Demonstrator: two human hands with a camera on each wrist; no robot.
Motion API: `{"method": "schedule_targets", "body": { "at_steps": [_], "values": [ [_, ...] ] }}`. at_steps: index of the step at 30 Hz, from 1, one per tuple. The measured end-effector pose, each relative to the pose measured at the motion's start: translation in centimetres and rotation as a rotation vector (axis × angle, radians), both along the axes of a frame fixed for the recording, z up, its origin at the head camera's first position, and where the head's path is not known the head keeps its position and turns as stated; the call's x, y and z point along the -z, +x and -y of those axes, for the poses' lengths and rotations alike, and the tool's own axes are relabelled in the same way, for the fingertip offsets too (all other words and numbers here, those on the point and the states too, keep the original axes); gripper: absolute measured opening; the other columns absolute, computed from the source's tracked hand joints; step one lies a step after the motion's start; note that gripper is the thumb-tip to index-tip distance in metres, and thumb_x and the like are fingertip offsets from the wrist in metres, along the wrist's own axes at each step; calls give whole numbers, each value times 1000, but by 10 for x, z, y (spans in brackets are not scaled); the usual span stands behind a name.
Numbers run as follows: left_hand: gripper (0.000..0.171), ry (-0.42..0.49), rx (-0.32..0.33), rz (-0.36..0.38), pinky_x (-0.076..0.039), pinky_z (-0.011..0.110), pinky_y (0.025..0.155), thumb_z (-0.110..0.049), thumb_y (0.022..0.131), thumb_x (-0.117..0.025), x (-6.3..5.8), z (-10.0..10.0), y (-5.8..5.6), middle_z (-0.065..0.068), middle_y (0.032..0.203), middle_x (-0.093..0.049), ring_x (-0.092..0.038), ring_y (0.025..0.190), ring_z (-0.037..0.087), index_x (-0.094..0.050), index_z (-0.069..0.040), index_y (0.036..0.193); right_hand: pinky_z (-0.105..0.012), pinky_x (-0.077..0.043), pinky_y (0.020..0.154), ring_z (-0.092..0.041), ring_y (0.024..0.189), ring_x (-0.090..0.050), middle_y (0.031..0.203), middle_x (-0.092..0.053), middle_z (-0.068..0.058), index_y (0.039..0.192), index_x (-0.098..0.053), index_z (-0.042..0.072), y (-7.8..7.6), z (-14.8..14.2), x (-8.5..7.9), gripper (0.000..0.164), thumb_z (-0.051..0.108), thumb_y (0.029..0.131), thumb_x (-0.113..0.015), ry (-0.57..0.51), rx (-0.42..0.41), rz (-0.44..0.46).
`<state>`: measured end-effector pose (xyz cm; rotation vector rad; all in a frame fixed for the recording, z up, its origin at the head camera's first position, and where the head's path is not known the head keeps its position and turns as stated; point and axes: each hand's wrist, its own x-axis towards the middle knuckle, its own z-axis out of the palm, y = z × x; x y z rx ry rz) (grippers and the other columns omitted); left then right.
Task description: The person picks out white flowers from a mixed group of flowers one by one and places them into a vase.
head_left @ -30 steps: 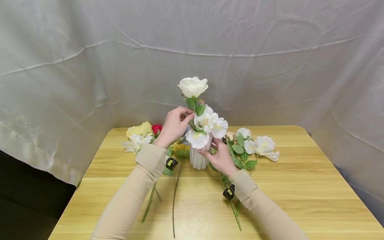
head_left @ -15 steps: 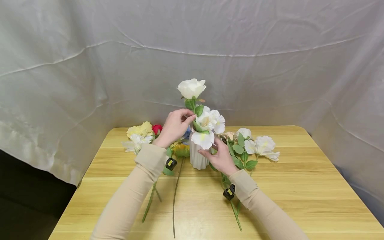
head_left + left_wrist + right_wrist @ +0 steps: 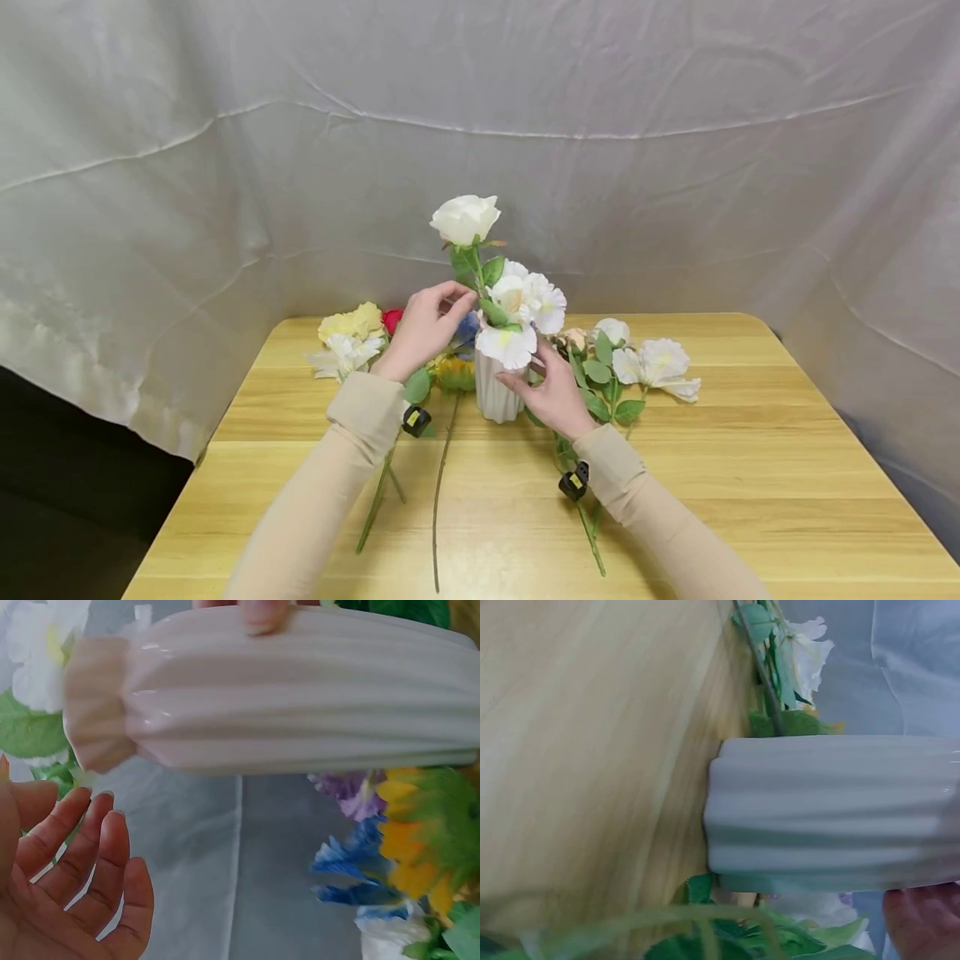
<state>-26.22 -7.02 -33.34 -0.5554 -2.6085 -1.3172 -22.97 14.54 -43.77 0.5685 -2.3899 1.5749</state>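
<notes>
A white ribbed vase [image 3: 497,398] stands upright on the table, holding a tall white rose [image 3: 465,220] and a ruffled white flower [image 3: 507,345] that hangs over its mouth. My right hand [image 3: 557,396] holds the vase by its right side, thumb in front and fingers further back. Just left of the rose's stem is my left hand [image 3: 429,325], its fingers loosely bent near the leaves. In the left wrist view the left hand's fingers [image 3: 109,877] are spread beside the vase's rim, with no stem plainly pinched. Leaves and petals partly hide the vase's mouth.
Left of the vase lie a yellow flower [image 3: 352,322], a white flower [image 3: 343,356], a red flower [image 3: 392,320] and a sunflower [image 3: 454,374]. A thin bare stem [image 3: 442,483] points toward me. More white flowers [image 3: 660,363] with green leaves lie right.
My left hand has drawn back to the left and slightly down, away from the stem. The rose now leans further left. The ruffled flower dropped a little and turned; the right hand stays put.
</notes>
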Motion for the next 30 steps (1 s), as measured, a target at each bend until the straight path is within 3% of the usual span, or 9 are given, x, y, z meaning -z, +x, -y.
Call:
{"method": "schedule_targets", "body": {
  "at_steps": [9,16,24,30],
  "values": [
    [29,-49,-36,20,-60,43,86,-26,105,-51,17,19,10,13,114,-74,-72,98,28,-69,-8,118,-48,-49,111,-33,135,-55,154,-49,-9,155,-38,19,8,-5,1,77,36,90,-76,53,35,61],
    [26,-172,-34,-16,-59,42,84,-20,104,-53,31,32,20,13,114,-73,-69,97,27,-67,-6,120,-46,-54,105,-35,128,-59,145,-55,-15,152,-43,9,25,-9,0,74,36,91,-75,84,121,75],
    [25,-326,-93,-47,-57,44,80,-16,100,-56,45,49,32,10,114,-73,-69,97,27,-66,-9,122,-33,-63,82,-26,96,-70,108,-71,-14,129,-62,1,39,-11,3,40,12,92,-73,31,187,-50],
    [23,-366,-123,27,-57,37,72,-14,99,-56,56,69,40,10,105,-72,-66,85,21,-65,-6,118,-22,-60,73,-12,81,-66,92,-73,-8,107,-70,1,53,-3,0,15,6,92,-69,25,127,-20]
  ]
}}
